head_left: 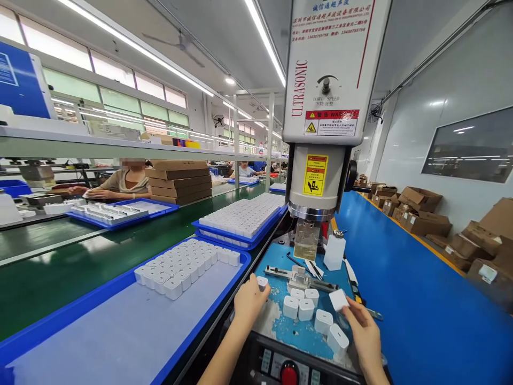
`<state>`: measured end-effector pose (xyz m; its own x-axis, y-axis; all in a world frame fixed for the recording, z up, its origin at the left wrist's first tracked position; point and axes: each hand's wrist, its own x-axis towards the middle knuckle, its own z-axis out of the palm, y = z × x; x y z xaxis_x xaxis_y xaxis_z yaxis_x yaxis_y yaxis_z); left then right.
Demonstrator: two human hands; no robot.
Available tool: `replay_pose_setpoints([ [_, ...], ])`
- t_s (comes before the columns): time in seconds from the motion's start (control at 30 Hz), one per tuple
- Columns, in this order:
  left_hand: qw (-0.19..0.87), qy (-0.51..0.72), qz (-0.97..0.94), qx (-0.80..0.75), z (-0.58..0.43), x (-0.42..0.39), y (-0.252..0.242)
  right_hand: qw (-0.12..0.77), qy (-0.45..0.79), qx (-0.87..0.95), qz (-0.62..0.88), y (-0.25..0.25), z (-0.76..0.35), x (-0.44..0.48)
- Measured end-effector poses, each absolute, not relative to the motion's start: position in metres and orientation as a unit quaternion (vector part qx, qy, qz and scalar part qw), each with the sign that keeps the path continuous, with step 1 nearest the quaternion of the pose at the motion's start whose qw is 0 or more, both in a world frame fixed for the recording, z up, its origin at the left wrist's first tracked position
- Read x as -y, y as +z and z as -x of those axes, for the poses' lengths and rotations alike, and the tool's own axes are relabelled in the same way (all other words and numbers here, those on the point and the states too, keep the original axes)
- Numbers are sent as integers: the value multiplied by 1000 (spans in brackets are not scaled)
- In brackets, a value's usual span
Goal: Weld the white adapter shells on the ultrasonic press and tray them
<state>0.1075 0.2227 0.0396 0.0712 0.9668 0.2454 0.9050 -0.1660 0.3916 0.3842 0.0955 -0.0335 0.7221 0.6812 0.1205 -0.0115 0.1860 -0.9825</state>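
My left hand [249, 302] is closed round a small white block [262, 283] at the left side of the blue work plate [280, 262]. On the right, my right hand [364, 326] pinches another white block [339, 300], tilted, above the plate. Between my hands several white blocks [306, 309] stand on the plate, each with a small slot in its top. Behind them lies a metal fixture [298, 278], under the clear horn-like block [306, 240] of the ultrasonic machine [320, 176]. Nothing sits between that block and the fixture.
A blue tray [120, 321] with rows of white blocks lies at the left, and stacked full trays [256, 243] stand behind it. A white bottle [335, 250] is behind the fixture. A red button [289, 373] is in front. Another person [130, 182] sits at the far left.
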Motion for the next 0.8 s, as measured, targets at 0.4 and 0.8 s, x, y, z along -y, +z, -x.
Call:
replay_pose_setpoints([
  [0.4, 48, 318, -731, -601, -91, -227, 6, 492, 164, 606, 603, 37, -400, -158],
  [0.8, 116, 386, -702, -587, -91, -229, 1, 395, 197, 679, 587, 44, -386, -207],
])
